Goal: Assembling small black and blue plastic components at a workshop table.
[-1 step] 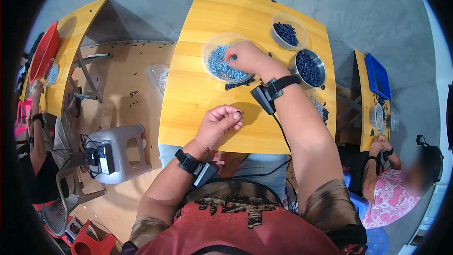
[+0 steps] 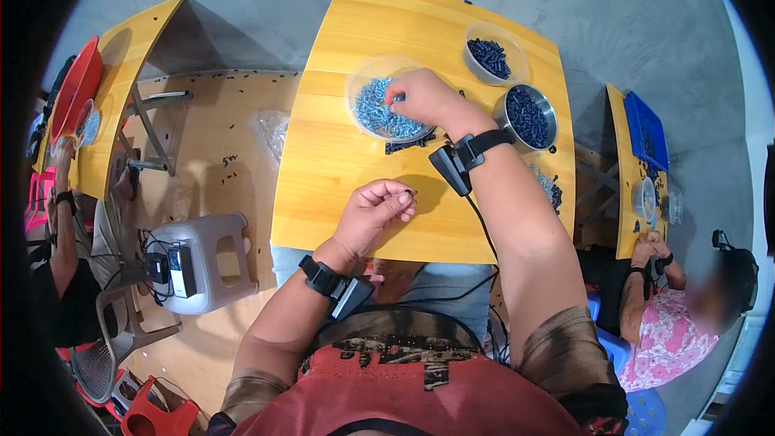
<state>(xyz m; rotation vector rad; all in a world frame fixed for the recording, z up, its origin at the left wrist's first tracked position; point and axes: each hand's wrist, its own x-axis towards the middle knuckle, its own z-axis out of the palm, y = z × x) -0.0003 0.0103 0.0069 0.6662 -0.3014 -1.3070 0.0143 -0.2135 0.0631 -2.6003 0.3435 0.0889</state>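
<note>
My left hand (image 2: 377, 214) is above the near part of the yellow table, its thumb and forefinger pinched on a small dark plastic piece (image 2: 410, 192) that barely shows. Over a clear round bowl (image 2: 352, 81) of small silvery-blue screws (image 2: 373, 109), my right hand (image 2: 425, 100) dips with its fingers curled together. Whatever lies between those fingertips is hidden. Several dark plastic pieces (image 2: 412, 144) lie against the bowl's near side. Further right stand a steel bowl (image 2: 552, 117) and a clear tub (image 2: 519, 55), each holding dark plastic pieces.
Screws and dark pieces are heaped at the table's right edge (image 2: 548, 187). A cable hangs from my right wrist strap. A grey stool (image 2: 198, 262) with devices stands to the left. Other people work at side tables, one with a red basin (image 2: 78, 89), one with a blue tray (image 2: 646, 131).
</note>
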